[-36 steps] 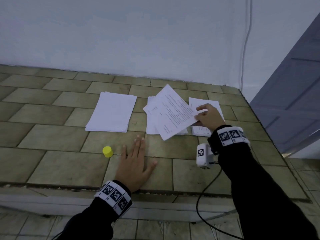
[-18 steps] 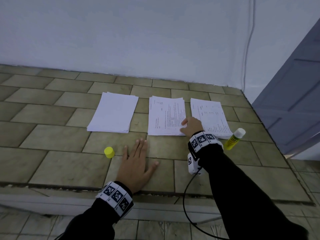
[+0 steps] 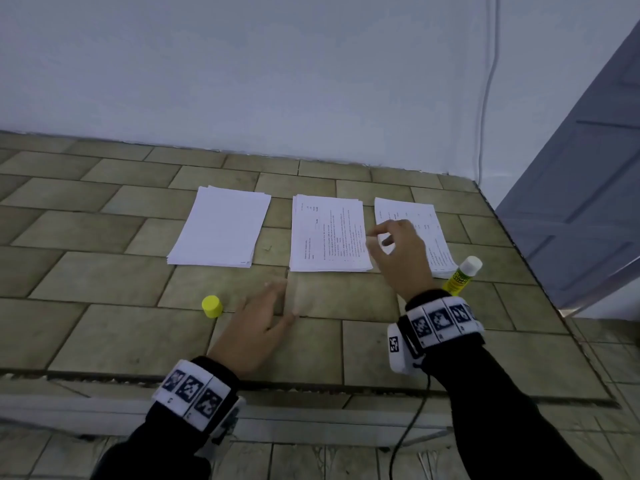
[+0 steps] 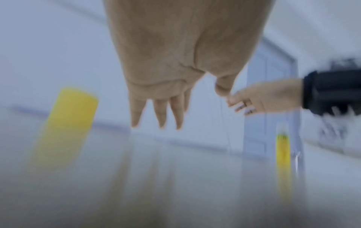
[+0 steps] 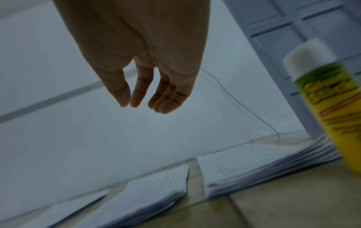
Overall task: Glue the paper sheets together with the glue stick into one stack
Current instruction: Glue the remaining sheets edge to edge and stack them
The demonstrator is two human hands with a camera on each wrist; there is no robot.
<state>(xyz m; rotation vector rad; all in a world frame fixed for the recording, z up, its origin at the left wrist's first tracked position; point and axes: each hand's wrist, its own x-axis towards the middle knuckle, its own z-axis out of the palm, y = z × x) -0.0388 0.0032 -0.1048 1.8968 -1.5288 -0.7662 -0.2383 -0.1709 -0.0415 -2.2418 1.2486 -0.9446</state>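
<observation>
Three piles of paper lie in a row on the tiled worktop [image 3: 104, 282], side by side with a gap between each. The left pile [image 3: 221, 226] shows a blank white top sheet. The middle pile [image 3: 327, 233] has printed lines on its top sheet. The right pile [image 3: 433, 223] also has print on it, and the person's arm covers part of it.

The right hand [image 3: 401, 252] hangs in the air over the gap between the middle pile and the right pile. Its grip is loose and holds nothing. The fingers are bent a little, and the thumb and first finger are close together. In the right wrist view the fingers [image 5: 136, 92] point down with no paper between them.

The glue stick [image 3: 462, 275] lies on the worktop just beside the near right corner of the right pile. Its body is yellow with a green label and its tip is white. Its cap is off. The yellow cap [image 3: 212, 306] stands on the worktop, well apart from the glue stick, just to the left of the left hand.

The left hand [image 3: 259, 323] is low over the worktop in front of the piles, with its fingers straight and spread. Its grip is open and holds nothing. It looks blurry in both views.

A white wall [image 3: 277, 81] stands behind the worktop, and a grey door [image 3: 588, 168] is at the right.
</observation>
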